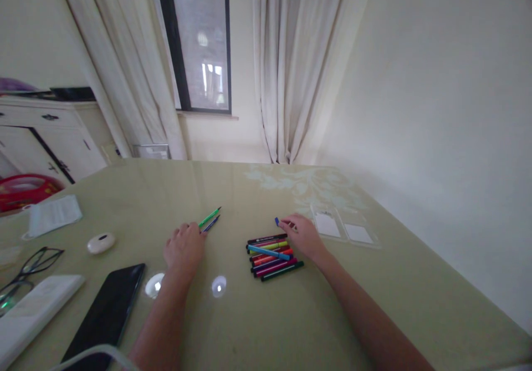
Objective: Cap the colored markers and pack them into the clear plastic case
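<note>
My left hand [185,246] rests low over the table, fingers curled around the rear of a blue marker [213,224]. Beside it a green marker [210,217] runs out from under the same fingers; whether they grip it too, I cannot tell. Both point away to the upper right, with narrow dark tips showing. Pinched in my right hand [301,235] is a small blue marker cap [277,222], just beyond the pile. Several capped markers lie side by side next to that hand, among them a black marker [267,239] and a dark green marker [282,271]. A light blue marker [269,252] lies across the top.
On the right lies an open clear plastic case [357,234]. To the left are a black phone [108,304], a white power strip [39,315], glasses [39,263], a round white case [101,243] and a face mask [54,216]. A white cable [100,349] crosses the phone's lower end.
</note>
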`<control>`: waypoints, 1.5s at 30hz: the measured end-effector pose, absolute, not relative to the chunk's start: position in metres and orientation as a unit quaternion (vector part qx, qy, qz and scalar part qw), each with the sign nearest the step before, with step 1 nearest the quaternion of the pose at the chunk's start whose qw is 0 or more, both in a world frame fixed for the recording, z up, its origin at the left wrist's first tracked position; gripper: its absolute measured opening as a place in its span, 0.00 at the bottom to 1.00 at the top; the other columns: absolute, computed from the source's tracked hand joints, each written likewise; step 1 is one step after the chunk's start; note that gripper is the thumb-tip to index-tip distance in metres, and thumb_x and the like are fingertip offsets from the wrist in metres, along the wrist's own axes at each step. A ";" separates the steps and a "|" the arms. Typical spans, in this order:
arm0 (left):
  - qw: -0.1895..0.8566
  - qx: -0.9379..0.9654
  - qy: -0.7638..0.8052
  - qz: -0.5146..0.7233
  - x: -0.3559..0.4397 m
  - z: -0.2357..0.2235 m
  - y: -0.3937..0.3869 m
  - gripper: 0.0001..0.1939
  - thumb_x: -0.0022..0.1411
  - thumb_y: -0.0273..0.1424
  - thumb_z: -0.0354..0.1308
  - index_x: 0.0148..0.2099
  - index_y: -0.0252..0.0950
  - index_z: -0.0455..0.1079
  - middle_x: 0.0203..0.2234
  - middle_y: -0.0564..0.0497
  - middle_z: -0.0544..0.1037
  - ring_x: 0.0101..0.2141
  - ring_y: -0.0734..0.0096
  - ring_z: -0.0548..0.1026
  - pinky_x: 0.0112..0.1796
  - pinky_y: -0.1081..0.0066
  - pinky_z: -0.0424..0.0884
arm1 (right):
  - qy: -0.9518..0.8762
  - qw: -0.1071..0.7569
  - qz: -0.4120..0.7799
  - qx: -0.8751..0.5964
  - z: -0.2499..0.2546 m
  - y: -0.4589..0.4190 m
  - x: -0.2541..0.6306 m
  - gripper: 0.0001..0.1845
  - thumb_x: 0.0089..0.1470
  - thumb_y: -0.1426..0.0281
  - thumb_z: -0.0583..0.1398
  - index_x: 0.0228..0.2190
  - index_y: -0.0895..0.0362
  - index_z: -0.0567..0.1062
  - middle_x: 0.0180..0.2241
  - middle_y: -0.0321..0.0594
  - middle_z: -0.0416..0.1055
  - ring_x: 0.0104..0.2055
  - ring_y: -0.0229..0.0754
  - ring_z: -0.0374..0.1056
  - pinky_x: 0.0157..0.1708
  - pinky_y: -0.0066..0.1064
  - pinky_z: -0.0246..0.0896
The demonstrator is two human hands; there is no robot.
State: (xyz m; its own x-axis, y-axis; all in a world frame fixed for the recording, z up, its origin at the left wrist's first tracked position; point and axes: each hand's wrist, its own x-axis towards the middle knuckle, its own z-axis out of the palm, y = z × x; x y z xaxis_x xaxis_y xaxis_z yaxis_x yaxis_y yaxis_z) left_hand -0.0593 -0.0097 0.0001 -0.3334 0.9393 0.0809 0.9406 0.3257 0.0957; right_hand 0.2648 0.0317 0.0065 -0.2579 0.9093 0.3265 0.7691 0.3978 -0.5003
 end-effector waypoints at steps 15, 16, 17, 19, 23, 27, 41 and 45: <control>-0.260 -0.594 -0.564 -0.511 0.002 0.003 -0.001 0.17 0.61 0.45 0.62 0.43 0.39 0.79 0.37 0.47 0.85 0.35 0.62 0.79 0.33 0.67 0.71 | -0.668 0.459 0.332 -0.483 0.002 0.027 0.283 0.16 0.54 0.55 0.68 0.31 0.56 0.79 0.30 0.41 0.79 0.33 0.45 0.74 0.35 0.35 0.68; -0.268 -0.591 -0.558 -0.517 0.006 0.004 -0.004 0.17 0.60 0.45 0.63 0.43 0.39 0.80 0.36 0.48 0.85 0.34 0.63 0.79 0.33 0.68 0.71 | -0.643 0.478 0.354 -0.483 -0.001 0.023 0.287 0.18 0.51 0.53 0.70 0.29 0.56 0.78 0.29 0.41 0.79 0.33 0.45 0.74 0.34 0.36 0.69; -0.274 -0.589 -0.555 -0.520 0.010 0.004 -0.006 0.17 0.60 0.46 0.63 0.43 0.39 0.80 0.36 0.48 0.85 0.34 0.63 0.78 0.32 0.68 0.71 | -0.620 0.494 0.372 -0.482 -0.002 0.020 0.290 0.20 0.48 0.53 0.72 0.28 0.56 0.77 0.28 0.40 0.78 0.33 0.45 0.74 0.35 0.36 0.70; -0.278 -0.590 -0.550 -0.522 0.016 0.005 -0.011 0.16 0.60 0.45 0.64 0.43 0.40 0.81 0.35 0.50 0.84 0.32 0.65 0.77 0.32 0.69 0.70 | -0.586 0.522 0.402 -0.472 -0.002 0.017 0.291 0.21 0.43 0.54 0.75 0.30 0.55 0.77 0.30 0.39 0.78 0.35 0.45 0.75 0.38 0.36 0.71; -0.261 -0.603 -0.546 -0.520 0.023 0.005 -0.018 0.13 0.59 0.42 0.66 0.42 0.42 0.81 0.32 0.53 0.83 0.29 0.68 0.74 0.32 0.70 0.69 | -0.548 0.549 0.456 -0.437 0.005 0.013 0.284 0.23 0.45 0.57 0.75 0.42 0.52 0.80 0.36 0.39 0.78 0.40 0.44 0.74 0.43 0.35 0.71; -0.248 -0.624 -0.538 -0.510 0.024 0.005 -0.022 0.12 0.59 0.43 0.66 0.41 0.43 0.82 0.32 0.53 0.83 0.29 0.68 0.72 0.32 0.70 0.69 | -0.534 0.563 0.482 -0.406 0.007 0.005 0.278 0.13 0.50 0.61 0.73 0.37 0.51 0.82 0.36 0.38 0.79 0.41 0.43 0.74 0.45 0.35 0.70; -0.230 -0.652 -0.520 -0.502 0.029 0.010 -0.029 0.13 0.60 0.44 0.66 0.41 0.43 0.82 0.31 0.52 0.82 0.28 0.68 0.72 0.31 0.70 0.69 | -0.520 0.591 0.470 -0.400 0.011 0.000 0.274 0.12 0.48 0.62 0.74 0.35 0.51 0.83 0.36 0.40 0.82 0.41 0.46 0.77 0.46 0.40 0.73; -0.223 -0.656 -0.513 -0.506 0.029 0.012 -0.029 0.12 0.60 0.44 0.66 0.40 0.43 0.82 0.30 0.53 0.81 0.28 0.69 0.72 0.30 0.71 0.68 | -0.517 0.592 0.475 -0.396 0.010 0.000 0.275 0.13 0.48 0.62 0.74 0.36 0.52 0.83 0.36 0.39 0.82 0.40 0.45 0.77 0.45 0.38 0.73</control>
